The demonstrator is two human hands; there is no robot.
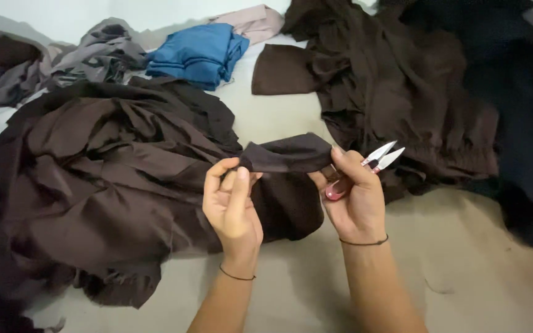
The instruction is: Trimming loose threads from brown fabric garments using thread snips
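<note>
Watching the head cam here, so nearest to me are the two forearms coming up from the bottom edge, each with a thin dark band at the wrist. The left hand (232, 203) has its thumb and fingers pinched closed on the left end of a brown fabric strip (286, 154). The right hand (350, 200) pinches the strip's right end between thumb and forefinger, and at the same time it's got a pair of thread snips (371, 166) tucked in the palm, pink handle down by the heel of the hand, blades parted and pointing up and to the right, away from the cloth.

The bit that matters: the strip runs left to right, stretched between both sets of fingertips, just above and slightly beyond them. Both hands touch it; the snip tips sit just right of the strip's right end, not touching it that I can tell. Palms face each other, fingers up.

The strip's left end runs into the big brown fabric heap (100, 185) on the left. Further right lies another dark brown pile (402, 92). Far back there's a folded blue cloth (198, 55), all on the pale floor (464, 271).
</note>
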